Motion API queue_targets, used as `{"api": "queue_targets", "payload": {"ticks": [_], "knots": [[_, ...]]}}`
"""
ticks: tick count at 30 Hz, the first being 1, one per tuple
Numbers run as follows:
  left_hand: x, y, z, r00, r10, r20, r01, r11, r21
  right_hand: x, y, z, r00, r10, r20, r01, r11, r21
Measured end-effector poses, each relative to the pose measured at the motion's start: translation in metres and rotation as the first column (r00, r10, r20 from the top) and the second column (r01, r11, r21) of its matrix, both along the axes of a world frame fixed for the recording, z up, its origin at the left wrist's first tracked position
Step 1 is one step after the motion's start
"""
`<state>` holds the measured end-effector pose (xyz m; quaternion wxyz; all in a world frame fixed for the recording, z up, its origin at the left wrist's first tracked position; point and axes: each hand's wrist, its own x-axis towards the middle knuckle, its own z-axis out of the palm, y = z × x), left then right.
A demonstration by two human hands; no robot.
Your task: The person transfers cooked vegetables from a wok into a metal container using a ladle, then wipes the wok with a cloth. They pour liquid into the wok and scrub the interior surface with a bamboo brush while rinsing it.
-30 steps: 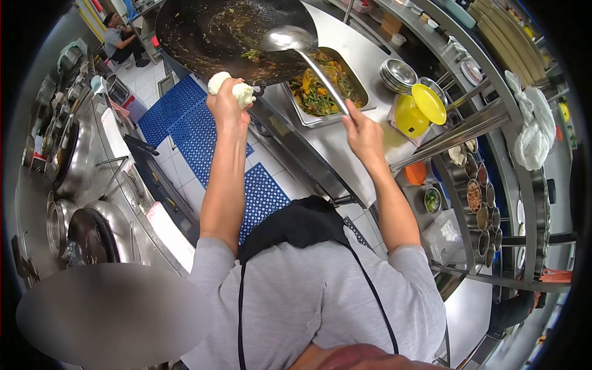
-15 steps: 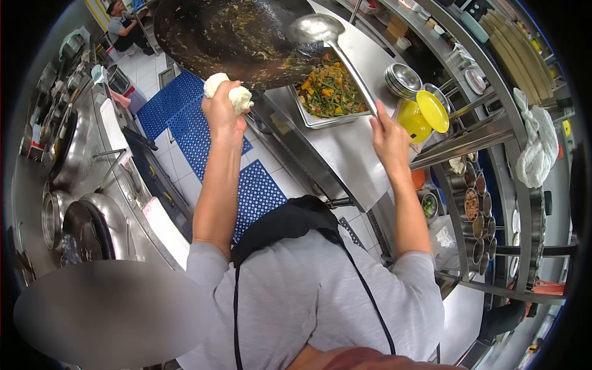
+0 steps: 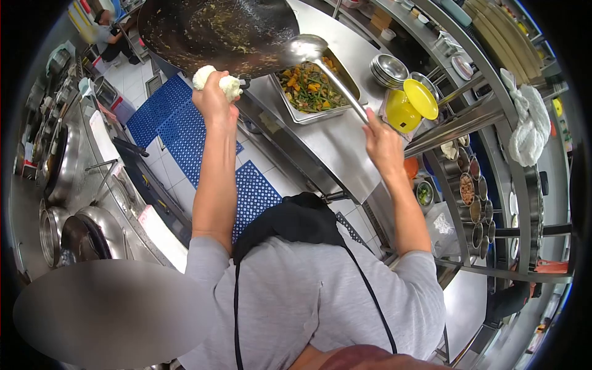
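Observation:
My left hand [image 3: 214,100] is closed round a bunched white cloth [image 3: 229,87] at the near edge of a large dark wok [image 3: 216,31]. The wok is tilted, with bits of food stuck to its inside. My right hand [image 3: 383,145] grips the handle of a long metal ladle [image 3: 345,91]. The ladle's bowl is beside the wok's right rim, over the far left corner of a metal tray [image 3: 320,115]. Green beans and orange pieces [image 3: 311,86] fill the tray, which sits on the steel counter [image 3: 336,143].
Right of the tray are stacked metal bowls [image 3: 388,69] and a yellow container [image 3: 401,114]. A rack with a hanging white towel [image 3: 529,126] stands at the right. Blue mats [image 3: 185,139] cover the floor. Another person [image 3: 110,38] sits at the upper left.
The wok has shifted left, leaving more of the tray uncovered. The ladle's bowl has moved left and down in view, and both hands have shifted slightly. The view has also moved.

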<state>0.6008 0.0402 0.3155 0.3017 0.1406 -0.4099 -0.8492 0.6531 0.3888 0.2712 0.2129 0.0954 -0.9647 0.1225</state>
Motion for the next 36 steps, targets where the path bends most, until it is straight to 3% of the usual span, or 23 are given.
{"api": "queue_targets", "payload": {"ticks": [6,10,11,14,15,17,20,25,29,33,36], "knots": [[-0.004,-0.011,-0.003,1.000,0.016,0.026,-0.015,0.999,-0.038,0.036,0.034,0.007,0.997,-0.051,-0.061,0.040,0.985,-0.168],[0.002,-0.018,-0.003,1.000,0.002,0.018,-0.001,0.999,-0.037,0.058,0.028,0.010,0.995,-0.089,-0.040,0.065,0.909,-0.411],[0.003,-0.020,-0.004,1.000,0.001,0.017,0.000,0.999,-0.034,0.062,0.027,0.010,0.993,-0.111,0.038,0.117,0.891,-0.439],[0.010,-0.020,0.000,1.000,-0.019,0.024,0.019,1.000,-0.024,0.063,0.024,-0.019,0.995,-0.033,0.096,0.091,0.714,-0.694],[0.011,-0.022,0.000,0.999,-0.023,0.026,0.024,0.999,-0.032,0.067,0.013,-0.019,0.987,0.017,0.159,0.120,0.574,-0.810],[0.014,-0.023,0.002,0.998,-0.033,0.045,0.034,0.999,-0.029,0.069,-0.005,-0.025,0.967,0.094,0.235,0.170,0.449,-0.877],[0.018,-0.022,0.003,0.996,-0.048,0.076,0.048,0.999,-0.002,0.062,-0.030,-0.040,0.922,0.207,0.328,0.254,0.319,-0.913],[0.019,-0.024,0.003,0.996,-0.059,0.063,0.060,0.998,-0.014,0.054,-0.032,-0.052,0.866,0.302,0.400,0.333,0.249,-0.909],[0.018,-0.022,-0.001,0.996,-0.063,0.063,0.064,0.998,-0.015,0.044,-0.015,-0.052,0.826,0.349,0.443,0.364,0.271,-0.891],[0.020,-0.036,-0.007,0.987,-0.145,0.063,0.143,0.989,0.039,0.034,-0.007,-0.046,0.784,0.488,0.383,0.392,0.088,-0.916],[0.033,-0.049,-0.010,0.973,-0.232,0.017,0.227,0.964,0.138,0.023,-0.009,-0.028,0.669,0.668,0.326,0.270,0.190,-0.944]]}}
